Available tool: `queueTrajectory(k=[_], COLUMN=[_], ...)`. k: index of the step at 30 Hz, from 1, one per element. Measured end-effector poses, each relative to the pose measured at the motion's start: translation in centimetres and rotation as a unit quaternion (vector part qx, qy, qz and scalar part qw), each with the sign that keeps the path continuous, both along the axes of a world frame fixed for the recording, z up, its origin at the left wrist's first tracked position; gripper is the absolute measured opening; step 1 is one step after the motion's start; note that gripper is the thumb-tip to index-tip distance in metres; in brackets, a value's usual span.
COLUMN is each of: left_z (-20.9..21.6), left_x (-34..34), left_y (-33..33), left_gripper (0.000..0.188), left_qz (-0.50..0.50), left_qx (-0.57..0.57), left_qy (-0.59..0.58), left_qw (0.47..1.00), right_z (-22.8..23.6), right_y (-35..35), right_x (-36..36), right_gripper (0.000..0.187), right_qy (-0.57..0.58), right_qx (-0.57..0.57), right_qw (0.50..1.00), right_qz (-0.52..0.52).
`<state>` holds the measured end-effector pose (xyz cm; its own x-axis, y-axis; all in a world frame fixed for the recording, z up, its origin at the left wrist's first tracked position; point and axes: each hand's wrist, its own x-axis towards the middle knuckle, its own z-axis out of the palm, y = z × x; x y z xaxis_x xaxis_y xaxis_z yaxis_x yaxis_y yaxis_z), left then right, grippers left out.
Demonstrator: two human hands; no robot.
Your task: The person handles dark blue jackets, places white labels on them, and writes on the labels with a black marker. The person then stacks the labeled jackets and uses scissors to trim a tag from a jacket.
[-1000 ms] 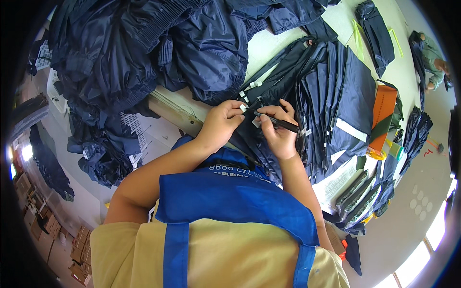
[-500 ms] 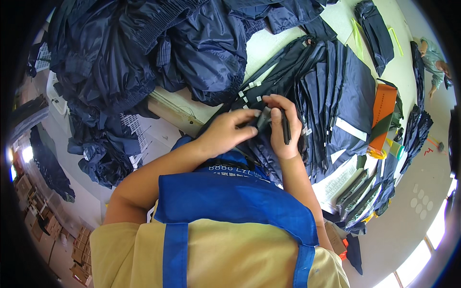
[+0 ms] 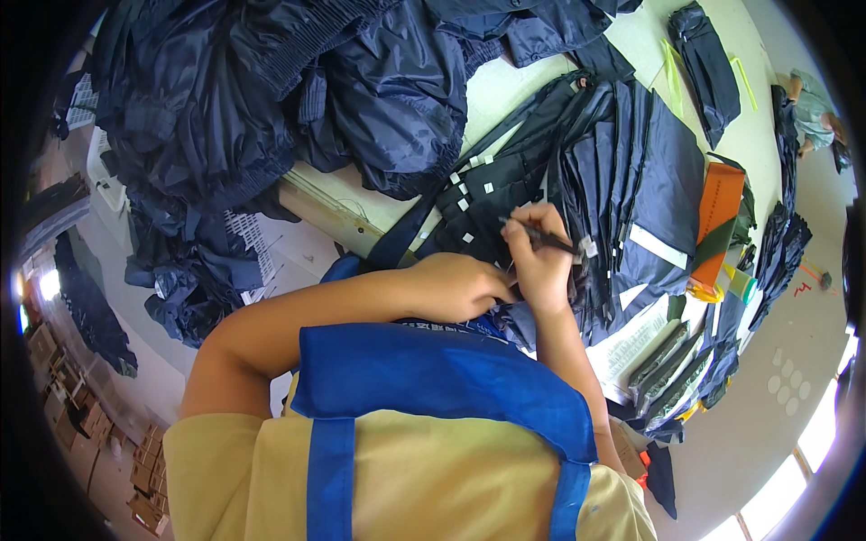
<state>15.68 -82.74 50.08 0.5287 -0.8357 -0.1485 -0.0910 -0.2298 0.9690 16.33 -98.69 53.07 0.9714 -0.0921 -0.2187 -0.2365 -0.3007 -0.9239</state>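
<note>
In front of my chest, my left hand (image 3: 458, 287) is curled closed, its fingertips pinching the edge of a dark garment. Just to its right, my right hand (image 3: 541, 261) grips a slim black tool (image 3: 548, 236) that lies across its fingers; its exact kind does not show. Under and beyond both hands spreads a fanned stack of dark navy garments (image 3: 622, 162), overlapping in layers. Small white tags (image 3: 490, 187) dot the black fabric just past my fingers. Part of the pinched cloth is hidden by my hands.
A large heap of navy jackets (image 3: 370, 99) covers the far left of the pale table (image 3: 505, 95). At the right stand an orange box (image 3: 719, 203), a folded black bundle (image 3: 704, 77) and plastic-wrapped packs (image 3: 663, 365). Another person (image 3: 816, 117) is at the far right.
My left hand has drawn nearer my body and closed its fingers. My right hand has turned, and the black tool now lies more level across it. The white tags show more fully.
</note>
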Motion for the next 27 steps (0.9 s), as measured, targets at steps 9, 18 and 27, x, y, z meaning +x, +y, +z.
queueTrajectory(k=[9,18,27], left_z=[-2.4,-3.2,-1.2], left_x=[0.8,0.5,1.4], left_y=[1.9,1.5,1.4], left_gripper=[0.015,0.014,0.016], left_qz=[0.266,0.287,0.300], left_qx=[0.100,0.075,0.100], left_qy=[0.114,0.137,0.075], left_qw=[0.952,0.945,0.946], right_z=[-1.3,-1.9,-1.6], right_y=[-0.7,-0.4,-0.2], right_x=[-1.2,-1.1,-1.2], right_gripper=[0.017,0.017,0.014], right_qy=[-0.176,-0.178,-0.126], right_qx=[-0.163,-0.184,-0.124], right_qw=[0.957,0.948,0.984], right_qz=[0.165,0.189,-0.018])
